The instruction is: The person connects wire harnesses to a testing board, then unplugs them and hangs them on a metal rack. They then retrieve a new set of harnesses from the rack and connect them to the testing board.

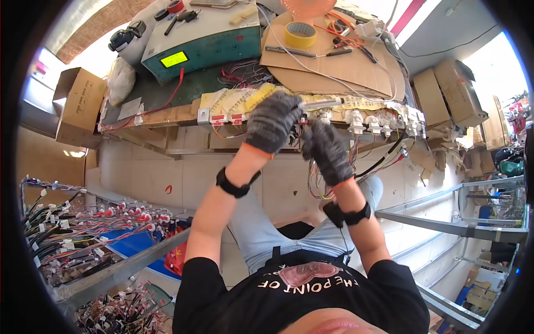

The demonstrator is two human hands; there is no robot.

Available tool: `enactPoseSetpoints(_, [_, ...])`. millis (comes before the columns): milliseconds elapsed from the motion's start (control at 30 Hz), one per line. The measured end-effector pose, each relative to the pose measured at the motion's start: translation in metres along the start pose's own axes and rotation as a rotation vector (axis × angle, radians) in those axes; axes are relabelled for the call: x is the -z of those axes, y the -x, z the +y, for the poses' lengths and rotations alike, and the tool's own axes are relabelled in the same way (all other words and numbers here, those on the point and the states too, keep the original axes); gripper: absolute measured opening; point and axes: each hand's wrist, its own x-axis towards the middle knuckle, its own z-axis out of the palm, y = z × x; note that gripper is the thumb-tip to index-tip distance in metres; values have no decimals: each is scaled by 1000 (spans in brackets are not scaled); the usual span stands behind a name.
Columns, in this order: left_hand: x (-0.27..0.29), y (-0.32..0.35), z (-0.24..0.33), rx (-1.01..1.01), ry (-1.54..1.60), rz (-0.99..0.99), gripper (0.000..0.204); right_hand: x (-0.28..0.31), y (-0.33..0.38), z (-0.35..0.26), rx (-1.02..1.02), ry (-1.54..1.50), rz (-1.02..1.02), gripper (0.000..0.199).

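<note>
My left hand (272, 121), in a dark grey knit glove with an orange cuff, is closed at the bench's front edge. From its fingers a slim silver pen-shaped tool (324, 103) points right. Just to the right, my right hand (328, 149), gloved alike, has its fingers curled below the tool; what they hold is hidden. White connectors (356, 121) line the bench edge beside it, and thin coloured wires (315, 179) hang beneath. To the left, red-and-white connectors (237, 119) sit on the same taped edge.
A teal tester with a lit display (174, 59) stands at the back left. Yellow tape (300, 34) and pens lie on cardboard (334, 67). Wire harnesses fill a rack (72, 228) at lower left. A metal frame (450, 222) stands right; cardboard boxes (457, 92) are beyond.
</note>
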Motion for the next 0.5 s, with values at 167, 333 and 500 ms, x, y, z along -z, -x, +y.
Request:
enactPoseSetpoints(167, [-3,-40,1,19,-325,-68,31,16,22,53,-113,162,47,42])
enactPoseSetpoints(333, [-10,20,-3,-134,-373,133,46,52,-44,60,174,956,37,26])
enactPoseSetpoints(500, [-59,136,-98,501,-216,-725,42,47,74,50,502,1239,-538,17])
